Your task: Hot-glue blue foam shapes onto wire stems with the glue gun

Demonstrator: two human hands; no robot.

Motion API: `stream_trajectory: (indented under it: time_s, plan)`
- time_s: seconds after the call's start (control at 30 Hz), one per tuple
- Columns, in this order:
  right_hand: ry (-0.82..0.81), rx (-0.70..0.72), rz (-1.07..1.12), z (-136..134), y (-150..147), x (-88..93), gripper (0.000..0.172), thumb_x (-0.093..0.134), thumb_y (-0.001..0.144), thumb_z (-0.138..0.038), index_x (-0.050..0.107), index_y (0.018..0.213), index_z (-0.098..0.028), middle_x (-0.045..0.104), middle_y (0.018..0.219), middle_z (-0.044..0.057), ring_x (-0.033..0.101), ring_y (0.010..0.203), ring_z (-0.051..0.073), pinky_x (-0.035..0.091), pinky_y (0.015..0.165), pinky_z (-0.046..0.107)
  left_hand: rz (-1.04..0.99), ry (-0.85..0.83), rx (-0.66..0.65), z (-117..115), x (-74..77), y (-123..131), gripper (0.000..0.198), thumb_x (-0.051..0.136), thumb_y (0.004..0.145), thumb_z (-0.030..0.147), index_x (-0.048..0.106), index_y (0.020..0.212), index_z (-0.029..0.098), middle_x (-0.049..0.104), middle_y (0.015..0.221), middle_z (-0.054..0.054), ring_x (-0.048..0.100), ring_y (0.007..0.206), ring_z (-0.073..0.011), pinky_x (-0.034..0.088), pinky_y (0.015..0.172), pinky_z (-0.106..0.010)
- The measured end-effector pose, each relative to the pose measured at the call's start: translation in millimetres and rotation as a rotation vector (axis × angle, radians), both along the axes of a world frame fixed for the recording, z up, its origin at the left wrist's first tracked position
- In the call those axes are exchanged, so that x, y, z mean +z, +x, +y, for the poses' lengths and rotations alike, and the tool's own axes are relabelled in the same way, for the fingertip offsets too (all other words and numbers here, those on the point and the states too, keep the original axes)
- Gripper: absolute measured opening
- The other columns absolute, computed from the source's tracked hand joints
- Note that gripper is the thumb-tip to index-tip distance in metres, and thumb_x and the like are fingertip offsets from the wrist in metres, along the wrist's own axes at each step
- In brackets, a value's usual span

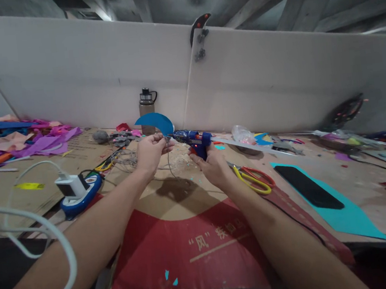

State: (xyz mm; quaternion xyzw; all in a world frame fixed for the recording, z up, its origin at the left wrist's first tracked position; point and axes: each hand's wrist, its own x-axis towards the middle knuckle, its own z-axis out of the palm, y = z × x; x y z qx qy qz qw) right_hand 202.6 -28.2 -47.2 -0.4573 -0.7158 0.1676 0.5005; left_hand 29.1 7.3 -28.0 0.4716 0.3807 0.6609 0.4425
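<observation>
A blue crescent-shaped paper piece [154,120] is pinched in the fingers of my left hand [150,154], its curved tip rising up and to the left. A thin grey cord [170,163] hangs down just under those fingers. My right hand [212,163] is wrapped round the grip of a blue hot glue gun [194,137]. The gun's nozzle points left and meets the lower end of the crescent, but I cannot tell whether they touch. Both hands are raised over a red and brown cardboard sheet [176,252].
Yellow-and-red-handled scissors [255,179] lie by my right forearm, with a black phone [308,186] on turquoise paper [356,224] beyond. On the left are a blue power strip [81,200] with a white plug and coloured scraps [34,143]. A bottle [147,110] stands before the white partition [85,77].
</observation>
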Motion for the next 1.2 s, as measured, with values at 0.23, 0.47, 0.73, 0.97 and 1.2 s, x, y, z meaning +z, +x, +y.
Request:
stream_trajectory:
  time_s: [0.23, 0.47, 0.73, 0.97, 1.2]
  plan:
    - [0.003, -0.023, -0.068, -1.6, 0.0, 2.0, 0.032, 0.054, 0.081, -0.038, 0.055, 0.106, -0.018, 0.063, 0.097, 0.010, 0.057, 0.084, 0.023, 0.043, 0.081, 0.038, 0.006, -0.014, -0.015, -1.2, 1.5, 1.8, 0.005, 0.064, 0.075, 0.011, 0.059, 0.075, 0.010, 0.067, 0.063, -0.006, 0.069, 0.065, -0.0172, 0.058, 0.074, -0.035]
    - [0.011, -0.017, -0.065, -5.2, -2.4, 3.6, 0.028, 0.055, 0.080, -0.036, 0.055, 0.103, -0.020, 0.064, 0.093, 0.008, 0.057, 0.082, 0.023, 0.044, 0.078, 0.038, 0.043, 0.004, -0.024, 0.6, -1.0, 1.6, 0.004, 0.062, 0.076, 0.011, 0.059, 0.078, 0.010, 0.068, 0.066, -0.007, 0.069, 0.065, -0.0171, 0.059, 0.074, -0.035]
    - [0.009, -0.027, -0.102, -6.7, -2.8, 3.8, 0.028, 0.053, 0.081, -0.034, 0.054, 0.104, -0.018, 0.063, 0.095, 0.010, 0.057, 0.083, 0.024, 0.044, 0.079, 0.039, 0.059, 0.011, -0.010, 0.0, 0.0, 2.3, 0.001, 0.059, 0.077, 0.009, 0.058, 0.076, 0.010, 0.068, 0.065, -0.007, 0.069, 0.062, -0.0163, 0.059, 0.071, -0.034]
    - [0.011, -0.053, -0.129, -6.6, -2.3, 4.6, 0.031, 0.053, 0.081, -0.033, 0.055, 0.107, -0.018, 0.063, 0.097, 0.011, 0.057, 0.086, 0.025, 0.044, 0.080, 0.040, 0.076, 0.016, 0.006, -4.3, 3.0, 1.8, 0.001, 0.059, 0.076, 0.010, 0.059, 0.075, 0.010, 0.068, 0.066, -0.008, 0.068, 0.062, -0.0159, 0.059, 0.068, -0.030]
    - [0.039, -0.063, -0.144, -7.3, -1.9, 4.9, 0.032, 0.051, 0.081, -0.032, 0.054, 0.109, -0.017, 0.064, 0.099, 0.012, 0.059, 0.089, 0.026, 0.045, 0.081, 0.041, 0.090, 0.064, 0.002, -1.6, -0.2, -1.2, 0.005, 0.061, 0.075, 0.014, 0.060, 0.075, 0.009, 0.070, 0.069, -0.009, 0.068, 0.063, -0.0158, 0.059, 0.069, -0.032]
